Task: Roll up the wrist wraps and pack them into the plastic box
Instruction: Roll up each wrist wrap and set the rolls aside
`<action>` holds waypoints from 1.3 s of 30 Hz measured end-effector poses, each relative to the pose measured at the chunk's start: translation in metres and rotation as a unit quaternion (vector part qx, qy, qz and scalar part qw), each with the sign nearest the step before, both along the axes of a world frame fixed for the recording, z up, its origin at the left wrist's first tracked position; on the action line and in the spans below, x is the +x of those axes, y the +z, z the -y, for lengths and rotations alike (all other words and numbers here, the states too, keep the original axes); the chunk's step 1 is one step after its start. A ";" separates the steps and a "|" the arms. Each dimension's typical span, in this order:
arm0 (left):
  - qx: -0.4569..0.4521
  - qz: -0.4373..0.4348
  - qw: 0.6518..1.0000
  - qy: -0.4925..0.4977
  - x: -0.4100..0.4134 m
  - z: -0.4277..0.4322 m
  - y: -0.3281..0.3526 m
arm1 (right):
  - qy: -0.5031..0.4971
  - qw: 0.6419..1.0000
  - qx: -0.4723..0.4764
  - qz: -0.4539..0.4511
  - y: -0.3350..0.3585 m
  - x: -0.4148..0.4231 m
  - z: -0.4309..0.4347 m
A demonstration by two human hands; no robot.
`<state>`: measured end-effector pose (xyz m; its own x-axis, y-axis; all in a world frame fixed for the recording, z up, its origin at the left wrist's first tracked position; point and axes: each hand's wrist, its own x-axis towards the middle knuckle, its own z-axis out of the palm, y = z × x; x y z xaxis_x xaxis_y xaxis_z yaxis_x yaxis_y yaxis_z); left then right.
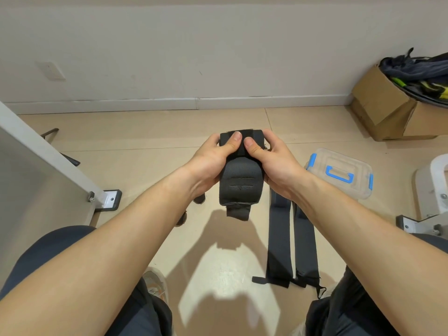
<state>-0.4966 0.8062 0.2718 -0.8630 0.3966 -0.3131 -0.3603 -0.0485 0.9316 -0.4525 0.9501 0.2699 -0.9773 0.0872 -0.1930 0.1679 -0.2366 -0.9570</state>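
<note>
Beige floor tiles carry 2 flat wraps side by side under the right forearm. Above them, the left hand and right hand curl round a rolled wrap, thumbs pressing its strap. Beyond, toward the wall, sits the lidded plastic box.

Black rolled wrist wrap held mid-air; two flat wraps on floor; lidded plastic box beside them

Off-white wall with a blank wall plate at left and a white baseboard along its foot, glossy beige tiled floor under soft shadows, grey panel on a black-footed bracket at left, open cardboard box of dark fabric at far right.
</note>
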 end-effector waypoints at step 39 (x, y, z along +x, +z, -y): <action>0.019 0.020 0.999 0.038 -0.004 0.007 0.013 | 0.003 0.998 0.017 0.055 0.003 0.002 -0.004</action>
<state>-0.5002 0.7996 0.2852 -0.8776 0.3431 -0.3347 -0.3919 -0.1114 0.9133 -0.4504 0.9546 0.2730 -0.9508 0.0901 -0.2964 0.2738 -0.2032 -0.9401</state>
